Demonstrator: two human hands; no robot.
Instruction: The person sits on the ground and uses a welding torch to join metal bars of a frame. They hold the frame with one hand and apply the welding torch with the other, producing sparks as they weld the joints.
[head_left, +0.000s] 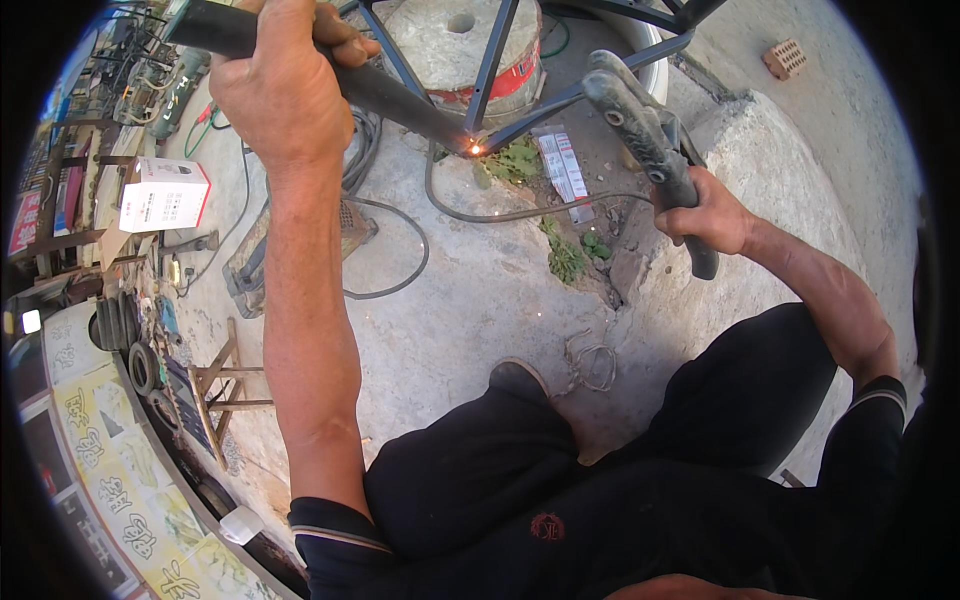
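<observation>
My left hand (281, 97) is closed around a dark metal tube (405, 97) that slants down to the joint of a dark metal frame (487, 67). A small orange-white glowing spot (475, 148) shows at that joint. My right hand (709, 214) grips the black handle of a worn, dusty electrode holder (637, 127), its head pointing up and left. A grey cable (510, 217) loops over the ground towards this hand; where it joins the holder is hidden. No electrode can be made out.
Behind the frame stands a round concrete block (465, 37) with a red band. A printed packet (562, 169) and weeds lie below the joint. A rough concrete hump (780, 172) rises at right. Left are a white box (165, 195), coiled cable (364, 150) and a wooden stand (225, 390). A brick (784, 59) lies far right.
</observation>
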